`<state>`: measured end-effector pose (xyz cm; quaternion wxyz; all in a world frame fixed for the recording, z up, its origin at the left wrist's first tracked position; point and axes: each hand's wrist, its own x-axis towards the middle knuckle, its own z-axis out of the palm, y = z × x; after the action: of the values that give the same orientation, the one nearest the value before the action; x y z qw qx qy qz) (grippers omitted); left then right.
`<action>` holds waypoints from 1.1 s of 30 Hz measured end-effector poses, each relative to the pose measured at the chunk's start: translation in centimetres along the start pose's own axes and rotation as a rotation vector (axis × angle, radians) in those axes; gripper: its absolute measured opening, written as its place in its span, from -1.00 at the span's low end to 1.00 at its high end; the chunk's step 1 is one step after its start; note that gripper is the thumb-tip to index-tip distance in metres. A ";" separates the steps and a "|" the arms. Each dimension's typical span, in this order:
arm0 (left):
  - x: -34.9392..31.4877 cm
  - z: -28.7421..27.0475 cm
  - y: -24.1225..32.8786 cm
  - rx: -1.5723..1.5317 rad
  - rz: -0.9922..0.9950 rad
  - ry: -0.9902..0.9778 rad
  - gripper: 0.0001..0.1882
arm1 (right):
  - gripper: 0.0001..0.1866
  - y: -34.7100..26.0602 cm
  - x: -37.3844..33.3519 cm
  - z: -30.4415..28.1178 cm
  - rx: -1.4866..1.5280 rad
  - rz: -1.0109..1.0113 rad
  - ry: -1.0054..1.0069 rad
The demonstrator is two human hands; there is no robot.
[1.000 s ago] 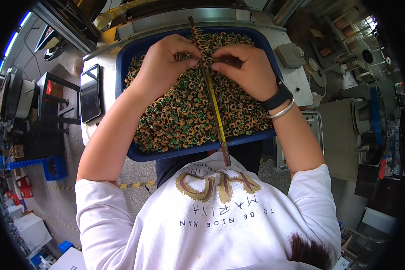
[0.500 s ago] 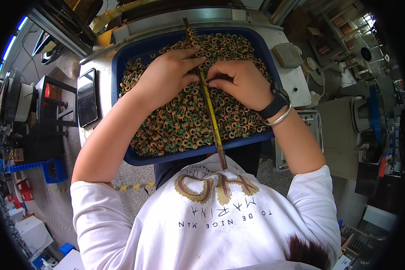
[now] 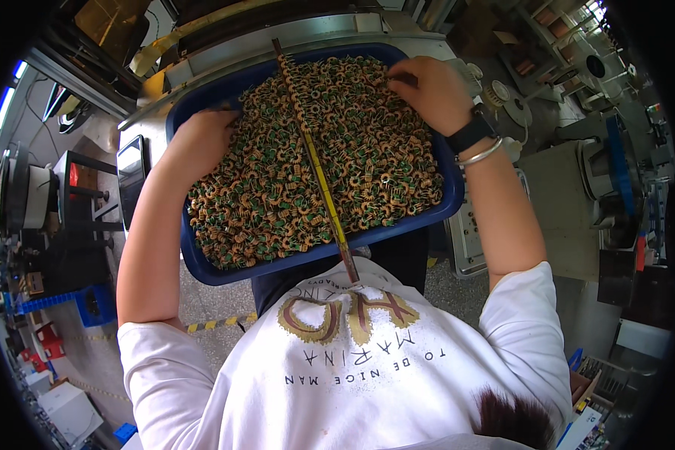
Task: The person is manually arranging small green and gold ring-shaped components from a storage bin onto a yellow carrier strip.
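Observation:
A deep blue tub (image 3: pixel 259 271) is heaped with small copper-wound ring coils (image 3: pixel 277 202) with green parts and wire ends. Across the heap lies a narrow rail (image 3: pixel 324 187) with a yellow strip, its near end against my shirt. A row of coils (image 3: pixel 290 86) sits along the rail's far part. My left hand (image 3: pixel 202 139) is at the tub's left side, its fingers curled down at the heap and partly hidden. Over the far right of the heap, my right hand (image 3: pixel 435 94) has thumb and fingers drawn together; whatever is between them is too small to make out.
The tub rests partly on a white table and juts toward my lap. A dark tablet-like device (image 3: pixel 133 180) lies left of it. Right of the tub is a metal tray (image 3: pixel 469 244). A metal ledge (image 3: pixel 277 46) runs behind, and a black stand (image 3: pixel 90 195) is farther left.
Both hands have left the rail and moved apart, the left one to the tub's left side, the right one to the far right. The view has shifted slightly, showing the rail farther left.

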<state>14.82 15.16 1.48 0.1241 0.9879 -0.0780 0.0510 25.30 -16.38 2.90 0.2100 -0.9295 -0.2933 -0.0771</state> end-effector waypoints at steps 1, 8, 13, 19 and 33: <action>0.1 -0.1 0.3 0.013 -0.071 -0.074 -0.65 | -0.79 1.0 0.0 0.5 0.000 -0.001 0.004; 1.3 0.0 -0.4 -0.207 -0.113 -0.127 -0.75 | -0.89 2.6 -0.5 2.1 -0.242 -0.249 0.003; 0.5 -0.9 1.1 -0.252 -0.092 0.141 -0.72 | -0.88 1.0 -0.6 1.6 -0.149 -0.167 -0.012; -0.8 -0.3 4.4 -0.557 0.052 0.199 -0.79 | -0.85 -4.9 -1.7 1.8 0.488 -0.226 -0.132; -1.5 -0.9 6.8 -0.549 0.106 0.045 -0.72 | -0.86 -6.6 -3.5 3.4 0.609 -0.218 -0.190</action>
<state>12.09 9.06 3.83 0.3860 0.9105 -0.1375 0.0564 18.69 -11.82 1.18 0.4403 -0.7902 -0.4189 0.0791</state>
